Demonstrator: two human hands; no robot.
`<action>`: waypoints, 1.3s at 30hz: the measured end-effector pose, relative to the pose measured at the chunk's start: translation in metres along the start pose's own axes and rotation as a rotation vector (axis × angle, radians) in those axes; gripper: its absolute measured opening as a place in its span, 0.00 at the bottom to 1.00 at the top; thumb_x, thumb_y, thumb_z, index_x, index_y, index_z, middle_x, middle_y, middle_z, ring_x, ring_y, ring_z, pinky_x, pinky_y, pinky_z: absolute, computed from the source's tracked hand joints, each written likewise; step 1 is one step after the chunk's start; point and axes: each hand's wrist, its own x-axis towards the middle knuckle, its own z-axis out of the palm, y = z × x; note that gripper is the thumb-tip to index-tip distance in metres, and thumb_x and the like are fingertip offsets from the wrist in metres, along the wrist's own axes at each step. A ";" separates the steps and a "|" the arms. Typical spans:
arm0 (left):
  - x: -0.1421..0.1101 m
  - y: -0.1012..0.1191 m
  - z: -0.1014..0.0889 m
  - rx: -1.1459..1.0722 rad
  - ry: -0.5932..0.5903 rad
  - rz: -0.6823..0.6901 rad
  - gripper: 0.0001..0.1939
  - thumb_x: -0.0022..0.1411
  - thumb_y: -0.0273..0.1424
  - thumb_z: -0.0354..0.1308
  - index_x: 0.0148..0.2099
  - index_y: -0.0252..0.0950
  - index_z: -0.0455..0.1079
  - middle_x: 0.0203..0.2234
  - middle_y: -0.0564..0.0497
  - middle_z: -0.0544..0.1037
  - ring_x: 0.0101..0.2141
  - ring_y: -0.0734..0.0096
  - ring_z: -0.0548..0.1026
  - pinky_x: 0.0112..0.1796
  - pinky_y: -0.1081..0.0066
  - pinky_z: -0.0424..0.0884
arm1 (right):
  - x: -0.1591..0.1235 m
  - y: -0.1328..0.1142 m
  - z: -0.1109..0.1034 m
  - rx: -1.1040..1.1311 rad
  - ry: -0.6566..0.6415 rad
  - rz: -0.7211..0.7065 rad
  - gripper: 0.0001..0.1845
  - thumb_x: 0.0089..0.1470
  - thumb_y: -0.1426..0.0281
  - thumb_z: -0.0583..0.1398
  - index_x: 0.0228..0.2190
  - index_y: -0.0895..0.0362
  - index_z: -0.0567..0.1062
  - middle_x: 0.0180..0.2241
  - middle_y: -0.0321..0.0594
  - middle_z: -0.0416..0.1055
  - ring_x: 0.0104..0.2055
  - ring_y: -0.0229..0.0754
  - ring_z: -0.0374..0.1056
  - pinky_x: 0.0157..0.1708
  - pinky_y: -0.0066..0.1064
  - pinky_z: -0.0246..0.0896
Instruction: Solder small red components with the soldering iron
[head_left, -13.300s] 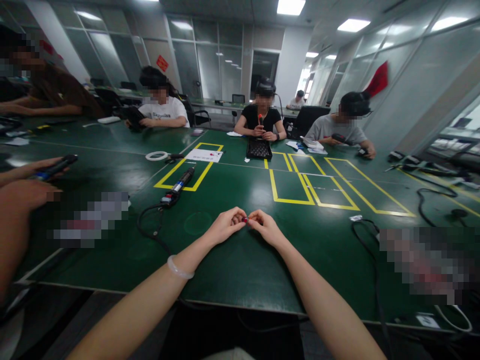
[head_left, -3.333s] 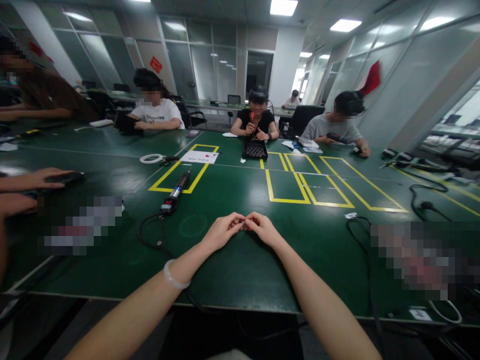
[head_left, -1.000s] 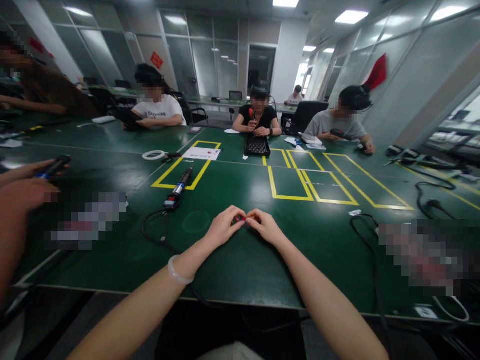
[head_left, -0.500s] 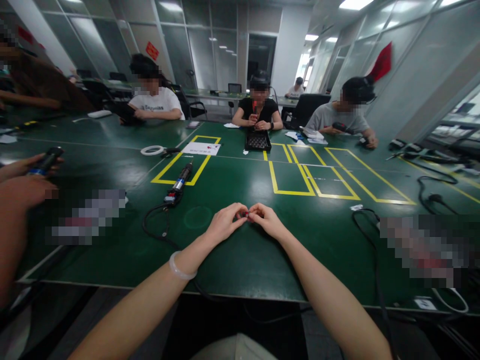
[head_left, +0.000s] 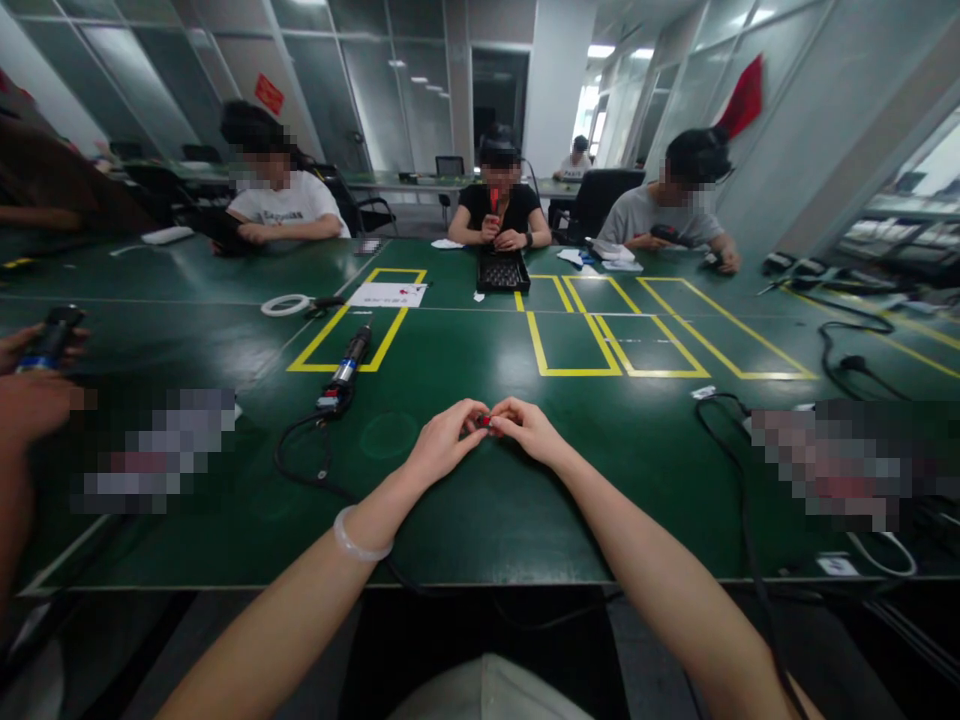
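My left hand (head_left: pixel 444 441) and my right hand (head_left: pixel 529 429) meet fingertip to fingertip just above the green table (head_left: pixel 480 500). Both pinch a small red part (head_left: pixel 485 421) between thumbs and forefingers; most of it is hidden by the fingers. A pale bangle (head_left: pixel 360 540) sits on my left wrist. An electric screwdriver (head_left: pixel 343 370) with a black cable lies on the table to the left of my hands, apart from them.
Yellow tape boxes (head_left: pixel 600 340) mark the table beyond my hands. A black tray (head_left: pixel 502 270) stands before a person opposite. A tape roll (head_left: pixel 283 304) and a white sheet (head_left: pixel 388 294) lie at the far left. Black cables (head_left: pixel 731 440) run on the right. A co-worker's hand (head_left: pixel 34 350) holds a tool at the left edge.
The view has tilted down and shifted a little; my hands stay together pinching the small red part, in nearly the same spot on the table.
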 end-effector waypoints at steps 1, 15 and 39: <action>0.000 0.001 0.000 0.002 -0.004 0.013 0.12 0.61 0.33 0.53 0.47 0.40 0.66 0.38 0.51 0.75 0.34 0.71 0.73 0.36 0.71 0.68 | 0.000 -0.001 -0.001 0.000 0.003 0.001 0.14 0.52 0.60 0.61 0.34 0.59 0.70 0.27 0.37 0.72 0.29 0.36 0.67 0.32 0.29 0.63; 0.002 -0.003 0.003 0.020 0.005 -0.047 0.11 0.64 0.38 0.50 0.44 0.39 0.68 0.34 0.50 0.75 0.35 0.69 0.74 0.37 0.71 0.68 | -0.001 0.003 -0.003 -0.026 -0.038 -0.006 0.15 0.49 0.63 0.63 0.36 0.58 0.69 0.27 0.35 0.71 0.26 0.34 0.65 0.28 0.26 0.60; 0.000 -0.002 0.000 -0.012 -0.006 -0.038 0.10 0.62 0.36 0.52 0.43 0.39 0.67 0.34 0.51 0.75 0.34 0.69 0.74 0.36 0.71 0.68 | -0.001 0.002 0.001 -0.023 -0.008 -0.013 0.16 0.47 0.62 0.64 0.35 0.58 0.69 0.26 0.34 0.70 0.25 0.34 0.63 0.28 0.27 0.58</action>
